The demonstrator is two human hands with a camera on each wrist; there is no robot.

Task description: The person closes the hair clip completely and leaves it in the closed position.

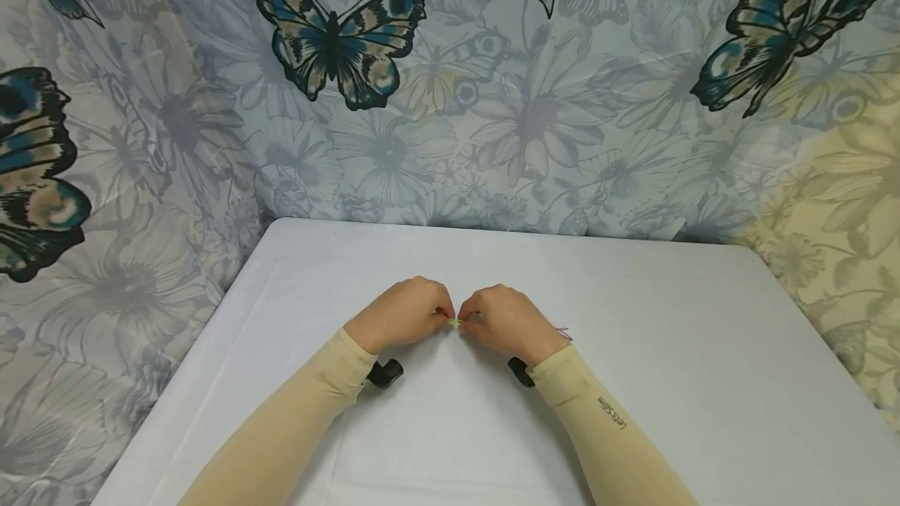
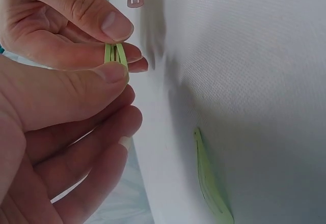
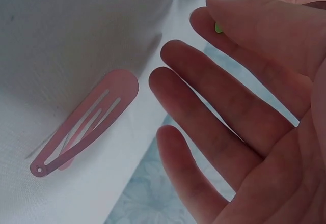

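Between both hands, above the white table, is a small light-green snap hair clip (image 2: 116,53). My left hand (image 1: 408,312) pinches one end between thumb and forefinger, its other fingers loosely bent. The opposite end is pinched by the thumb and forefinger of my right hand (image 1: 509,318), whose remaining fingers spread apart in the right wrist view. Fingertips cover much of the clip. A second green hair clip (image 2: 206,178) lies on the table in the left wrist view. A pink snap hair clip (image 3: 123,84) lies on the cloth beside the right hand.
A white cloth covers the table (image 1: 450,428). Behind it and to its left hangs patterned fabric (image 1: 394,155) with butterflies and flowers. Dark wrist cameras sit under both beige sleeves (image 1: 281,420).
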